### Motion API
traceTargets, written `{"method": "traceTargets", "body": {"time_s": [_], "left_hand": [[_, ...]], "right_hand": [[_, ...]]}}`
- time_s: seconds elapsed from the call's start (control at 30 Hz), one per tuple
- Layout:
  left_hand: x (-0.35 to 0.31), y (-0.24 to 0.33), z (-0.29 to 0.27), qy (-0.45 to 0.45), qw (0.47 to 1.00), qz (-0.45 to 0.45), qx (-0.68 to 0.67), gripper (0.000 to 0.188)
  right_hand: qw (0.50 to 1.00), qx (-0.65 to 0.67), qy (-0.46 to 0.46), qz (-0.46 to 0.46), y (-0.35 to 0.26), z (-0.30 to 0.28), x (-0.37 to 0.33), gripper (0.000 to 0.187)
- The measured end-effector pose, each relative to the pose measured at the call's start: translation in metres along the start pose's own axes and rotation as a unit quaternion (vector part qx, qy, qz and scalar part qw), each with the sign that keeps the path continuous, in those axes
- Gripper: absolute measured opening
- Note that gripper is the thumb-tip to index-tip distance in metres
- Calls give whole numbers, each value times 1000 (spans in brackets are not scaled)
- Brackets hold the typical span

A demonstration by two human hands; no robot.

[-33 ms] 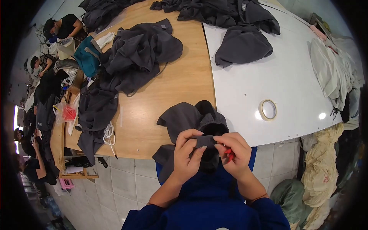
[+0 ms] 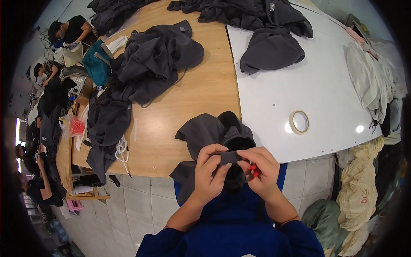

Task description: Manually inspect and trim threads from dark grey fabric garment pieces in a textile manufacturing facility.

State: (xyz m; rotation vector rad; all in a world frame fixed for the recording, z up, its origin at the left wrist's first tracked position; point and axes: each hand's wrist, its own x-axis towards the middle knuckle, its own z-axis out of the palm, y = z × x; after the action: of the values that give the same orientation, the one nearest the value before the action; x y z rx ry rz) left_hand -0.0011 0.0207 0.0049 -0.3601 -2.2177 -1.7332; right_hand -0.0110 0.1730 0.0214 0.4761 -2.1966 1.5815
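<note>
A dark grey garment (image 2: 200,133) with a black inner side lies over the near edge of the table and hangs toward my lap. My left hand (image 2: 209,170) pinches a short stretch of its edge between thumb and fingers. Close beside it, my right hand (image 2: 260,169) grips the other end of that stretch with thumb and forefinger. Tucked in the curled fingers of the right hand is a small red tool (image 2: 253,171); its working end is hidden, so its kind does not show.
Dark grey garments (image 2: 158,55) are heaped at far left, with another (image 2: 274,50) on the white board. A tape roll (image 2: 299,122) lies to the right, a white cord (image 2: 122,150) to the left. Fabric bundles (image 2: 357,184) stand at right. Several people (image 2: 77,31) work at left.
My right thumb and forefinger have shifted very slightly on the fabric, and the red tool has tilted a little. The rest looks the same.
</note>
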Motion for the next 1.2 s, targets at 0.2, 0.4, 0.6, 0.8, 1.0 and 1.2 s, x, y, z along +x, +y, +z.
{"method": "traceTargets", "body": {"time_s": [0.2,0.4,0.6,0.8,1.0,1.2], "left_hand": [[-5,-3,2,-36,999,-20,-23,11],[-4,-2,-2,-50,994,-61,-81,10],[-7,-7,-1,-57,994,-50,-77,10],[-9,-11,-3,-84,996,-8,-15,10],[-7,-6,-3,-64,991,-50,-110,10],[-8,-13,-4,-76,991,-54,-95,11]], "right_hand": [[999,-28,12,-34,11,7,-1,11],[925,304,47,223,15,6,-16,12],[982,153,-24,108,9,2,-13,10],[996,58,-14,64,9,7,-13,7],[852,407,43,325,17,0,-22,7],[966,195,-22,169,3,0,-14,2]]}}
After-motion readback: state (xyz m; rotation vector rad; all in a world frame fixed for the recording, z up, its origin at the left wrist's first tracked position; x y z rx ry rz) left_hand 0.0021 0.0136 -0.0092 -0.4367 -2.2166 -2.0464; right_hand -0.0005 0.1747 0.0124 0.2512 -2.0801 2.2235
